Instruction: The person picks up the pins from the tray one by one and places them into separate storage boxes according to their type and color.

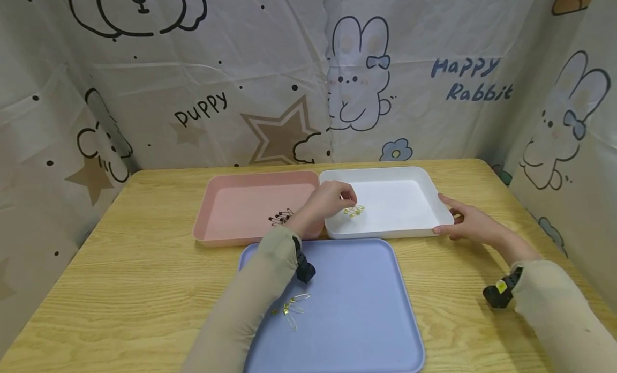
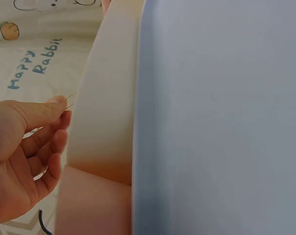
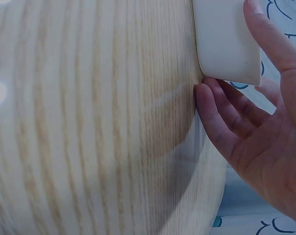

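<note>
My left hand (image 1: pixel 332 197) reaches over the near left part of the white tray (image 1: pixel 392 201), thumb and forefinger pinching a gold safety pin. In the left wrist view, two thin wires of that safety pin (image 2: pixel 71 100) stick out past the fingertips. Close by lie several gold safety pins (image 1: pixel 355 210) in the white tray. At that tray's right end, my right hand (image 1: pixel 474 223) grips the near corner, the thumb at the front and the fingers along the side. Gold safety pins (image 1: pixel 291 308) also lie on the blue tray (image 1: pixel 356 308), beside my left forearm.
Left of the white tray stands a pink tray (image 1: pixel 241 201) with several black safety pins (image 1: pixel 280 217) in it, partly hidden by my left wrist. All three trays sit on a wooden table (image 1: pixel 135 266). A printed cloth (image 1: pixel 231 57) hangs behind and at both sides.
</note>
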The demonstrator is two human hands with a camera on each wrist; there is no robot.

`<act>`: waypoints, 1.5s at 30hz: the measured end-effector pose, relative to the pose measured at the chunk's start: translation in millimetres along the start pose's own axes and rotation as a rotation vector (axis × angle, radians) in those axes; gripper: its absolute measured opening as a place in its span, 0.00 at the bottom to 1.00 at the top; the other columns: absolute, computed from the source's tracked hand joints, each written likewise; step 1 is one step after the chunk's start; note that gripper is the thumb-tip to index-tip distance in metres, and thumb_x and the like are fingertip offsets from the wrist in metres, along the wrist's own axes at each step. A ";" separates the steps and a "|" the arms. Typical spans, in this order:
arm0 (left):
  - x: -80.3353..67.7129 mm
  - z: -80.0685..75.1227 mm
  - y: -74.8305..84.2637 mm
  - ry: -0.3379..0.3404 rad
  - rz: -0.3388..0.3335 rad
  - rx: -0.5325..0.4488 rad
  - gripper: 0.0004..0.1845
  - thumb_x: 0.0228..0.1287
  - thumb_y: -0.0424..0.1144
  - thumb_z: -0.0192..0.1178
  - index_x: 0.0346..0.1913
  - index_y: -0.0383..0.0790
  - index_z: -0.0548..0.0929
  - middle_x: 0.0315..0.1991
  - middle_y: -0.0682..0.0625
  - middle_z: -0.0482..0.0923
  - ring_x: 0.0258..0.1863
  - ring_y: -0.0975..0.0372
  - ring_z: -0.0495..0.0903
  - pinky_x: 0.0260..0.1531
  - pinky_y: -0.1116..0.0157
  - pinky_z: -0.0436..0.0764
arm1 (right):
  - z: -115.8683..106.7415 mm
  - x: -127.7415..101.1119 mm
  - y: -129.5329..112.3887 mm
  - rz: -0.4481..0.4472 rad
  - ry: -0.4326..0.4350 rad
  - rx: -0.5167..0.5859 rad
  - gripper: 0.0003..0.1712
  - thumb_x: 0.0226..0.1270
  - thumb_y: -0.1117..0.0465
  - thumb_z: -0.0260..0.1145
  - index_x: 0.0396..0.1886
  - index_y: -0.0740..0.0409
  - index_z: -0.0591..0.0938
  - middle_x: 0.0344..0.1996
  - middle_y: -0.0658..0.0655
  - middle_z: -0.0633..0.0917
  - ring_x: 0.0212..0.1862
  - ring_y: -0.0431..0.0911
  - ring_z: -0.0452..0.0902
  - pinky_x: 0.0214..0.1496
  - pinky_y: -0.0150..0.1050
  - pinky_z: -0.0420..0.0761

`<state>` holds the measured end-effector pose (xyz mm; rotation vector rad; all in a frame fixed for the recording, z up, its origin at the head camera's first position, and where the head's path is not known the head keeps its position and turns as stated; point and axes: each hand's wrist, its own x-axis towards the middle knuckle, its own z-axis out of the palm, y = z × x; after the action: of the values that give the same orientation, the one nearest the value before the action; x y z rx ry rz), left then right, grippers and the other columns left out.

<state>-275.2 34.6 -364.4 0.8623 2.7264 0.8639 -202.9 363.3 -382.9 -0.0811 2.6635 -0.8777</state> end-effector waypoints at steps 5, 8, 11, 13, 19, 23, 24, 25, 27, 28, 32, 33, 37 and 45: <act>7.0 3.3 -4.7 -0.011 -0.057 -0.029 0.02 0.60 0.38 0.59 0.33 0.46 0.82 0.34 0.56 0.79 0.34 0.64 0.72 0.33 0.71 0.70 | 0.2 0.7 0.1 -0.004 0.002 -0.011 0.59 0.52 0.40 0.65 0.72 0.53 0.39 0.49 0.69 0.68 0.34 0.46 0.73 0.38 0.36 0.70; 9.4 4.8 -7.4 -0.014 -0.071 -0.038 0.02 0.60 0.38 0.59 0.33 0.45 0.81 0.34 0.55 0.79 0.35 0.63 0.71 0.34 0.70 0.70 | 0.3 0.6 -0.7 -0.004 0.002 -0.011 0.59 0.52 0.40 0.65 0.72 0.52 0.39 0.49 0.69 0.68 0.34 0.46 0.73 0.38 0.36 0.70; 11.4 6.3 -10.2 -0.017 -0.077 -0.036 0.02 0.59 0.38 0.60 0.32 0.45 0.81 0.34 0.55 0.79 0.35 0.63 0.71 0.35 0.70 0.69 | 0.0 0.1 -1.8 -0.007 -0.001 -0.003 0.59 0.53 0.40 0.65 0.72 0.52 0.39 0.49 0.69 0.68 0.35 0.46 0.73 0.38 0.36 0.71; 13.0 7.1 -11.7 -0.022 -0.076 -0.030 0.01 0.59 0.38 0.60 0.32 0.45 0.81 0.34 0.54 0.79 0.35 0.63 0.71 0.34 0.70 0.70 | -0.4 -0.2 -2.3 -0.011 -0.001 0.003 0.58 0.53 0.41 0.65 0.72 0.52 0.39 0.49 0.68 0.68 0.35 0.47 0.73 0.38 0.36 0.71; 19.2 9.8 -14.3 -0.039 -0.084 -0.003 0.02 0.59 0.38 0.60 0.33 0.45 0.81 0.33 0.55 0.78 0.33 0.63 0.72 0.35 0.70 0.71 | -1.2 -0.6 -2.0 -0.016 0.003 0.010 0.58 0.54 0.41 0.65 0.72 0.52 0.39 0.48 0.68 0.68 0.35 0.47 0.72 0.38 0.36 0.72; 22.6 12.2 -14.5 -0.046 -0.098 0.023 0.02 0.59 0.39 0.61 0.32 0.46 0.81 0.34 0.55 0.78 0.34 0.63 0.72 0.38 0.69 0.71 | -0.9 -0.6 -1.3 -0.014 0.003 0.011 0.58 0.53 0.41 0.65 0.72 0.52 0.39 0.49 0.68 0.68 0.35 0.47 0.72 0.38 0.36 0.72; 23.2 12.8 -14.5 -0.047 -0.102 0.031 0.02 0.59 0.39 0.61 0.32 0.46 0.81 0.34 0.55 0.78 0.35 0.63 0.72 0.39 0.68 0.71 | -0.7 -0.7 -1.2 -0.014 0.004 0.010 0.58 0.53 0.41 0.65 0.72 0.52 0.39 0.48 0.68 0.68 0.35 0.47 0.72 0.38 0.36 0.72; 23.7 13.4 -14.4 -0.047 -0.103 0.042 0.02 0.59 0.39 0.61 0.32 0.46 0.82 0.34 0.55 0.78 0.35 0.63 0.72 0.39 0.68 0.71 | -0.7 -0.8 -1.0 -0.013 0.005 0.008 0.58 0.53 0.41 0.65 0.72 0.52 0.39 0.48 0.68 0.68 0.35 0.47 0.72 0.38 0.36 0.72; 24.5 14.5 -14.3 -0.047 -0.105 0.067 0.02 0.59 0.39 0.61 0.32 0.46 0.82 0.34 0.54 0.78 0.35 0.63 0.72 0.39 0.68 0.71 | -0.5 -1.0 -0.7 -0.013 0.006 0.006 0.58 0.53 0.41 0.65 0.72 0.52 0.39 0.48 0.68 0.69 0.35 0.47 0.72 0.38 0.36 0.71; 24.9 15.1 -14.2 -0.048 -0.111 0.078 0.02 0.59 0.39 0.61 0.32 0.46 0.82 0.34 0.54 0.78 0.35 0.63 0.72 0.39 0.68 0.71 | -0.4 -1.1 -0.5 -0.013 0.008 0.004 0.58 0.53 0.41 0.65 0.72 0.52 0.39 0.48 0.68 0.69 0.35 0.47 0.72 0.38 0.36 0.71; 25.8 17.6 -13.5 -0.066 -0.138 0.134 0.02 0.60 0.40 0.60 0.32 0.46 0.80 0.32 0.54 0.77 0.34 0.62 0.71 0.36 0.67 0.70 | -0.5 -1.4 -0.2 -0.016 0.009 0.004 0.58 0.53 0.41 0.65 0.72 0.53 0.39 0.48 0.68 0.68 0.35 0.47 0.72 0.38 0.36 0.72; 25.9 18.2 -13.3 -0.071 -0.145 0.147 0.02 0.60 0.40 0.60 0.32 0.47 0.80 0.32 0.54 0.77 0.34 0.62 0.71 0.36 0.68 0.70 | -0.6 -1.5 -0.3 -0.016 0.009 0.004 0.58 0.53 0.41 0.65 0.72 0.53 0.39 0.48 0.68 0.68 0.35 0.47 0.72 0.38 0.36 0.72; 25.9 19.5 -11.8 -0.085 -0.161 0.186 0.03 0.60 0.41 0.60 0.31 0.47 0.79 0.30 0.55 0.76 0.33 0.62 0.72 0.34 0.68 0.69 | -1.2 -1.7 -0.5 -0.017 0.007 0.006 0.58 0.53 0.41 0.65 0.72 0.53 0.39 0.49 0.68 0.68 0.36 0.48 0.71 0.37 0.36 0.72; 26.2 18.8 -12.5 -0.063 -0.164 0.152 0.03 0.60 0.40 0.60 0.32 0.46 0.79 0.30 0.54 0.76 0.33 0.62 0.72 0.33 0.69 0.70 | -1.3 -1.2 -1.0 -0.011 0.001 0.019 0.59 0.53 0.41 0.65 0.72 0.53 0.39 0.51 0.69 0.67 0.38 0.48 0.72 0.38 0.35 0.73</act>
<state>-296.9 50.1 -386.2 0.6663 2.7877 0.5953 -202.2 363.4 -381.0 -0.0909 2.6573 -0.9062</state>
